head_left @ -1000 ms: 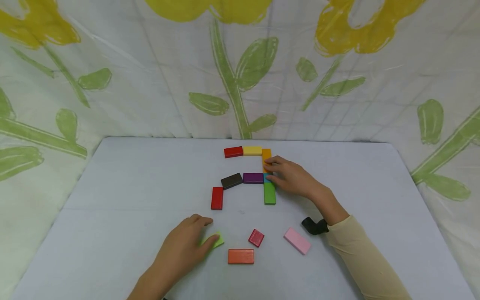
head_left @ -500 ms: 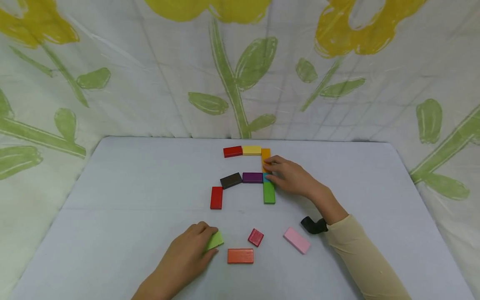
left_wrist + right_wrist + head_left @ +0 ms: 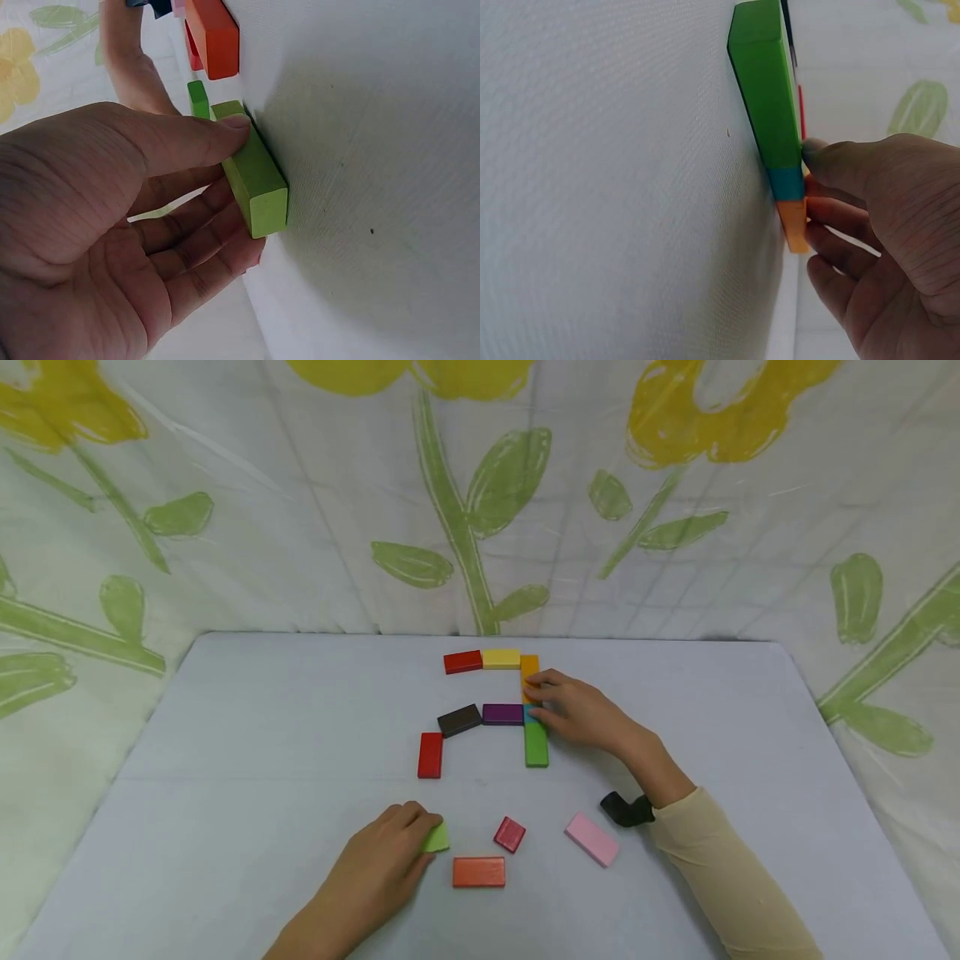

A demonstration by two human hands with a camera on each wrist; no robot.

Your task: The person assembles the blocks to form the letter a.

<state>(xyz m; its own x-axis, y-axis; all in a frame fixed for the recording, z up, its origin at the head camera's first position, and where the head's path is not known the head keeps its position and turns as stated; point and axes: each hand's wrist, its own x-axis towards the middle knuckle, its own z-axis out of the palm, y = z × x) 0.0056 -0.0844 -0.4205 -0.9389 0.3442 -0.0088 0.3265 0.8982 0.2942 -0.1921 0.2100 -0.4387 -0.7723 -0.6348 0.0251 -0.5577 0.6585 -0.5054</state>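
Note:
My left hand (image 3: 382,860) grips a light green block (image 3: 259,176) on the table, its thumb on one side and its fingers on the other. My right hand (image 3: 581,710) rests at a column of blocks, its fingertips on the orange block (image 3: 529,667) and its thumb over the small blue block (image 3: 786,184). The green block (image 3: 765,97) adjoins the blue one on the near side. A purple block (image 3: 502,715) extends left from the blue one, followed by a tilted black block (image 3: 459,720) and a red block (image 3: 430,756). Behind them, a yellow block (image 3: 501,659) joins orange to another red block (image 3: 462,662).
Loose on the near part of the white table (image 3: 225,777) lie an orange-red block (image 3: 478,872), a small crimson block (image 3: 510,835) and a pink block (image 3: 592,839). A black wrist device (image 3: 626,810) is on the right wrist. A flower-painted curtain (image 3: 315,510) hangs behind.
My left fingers have come down over the light green block and closed around it. The right hand stays in place at the block column.

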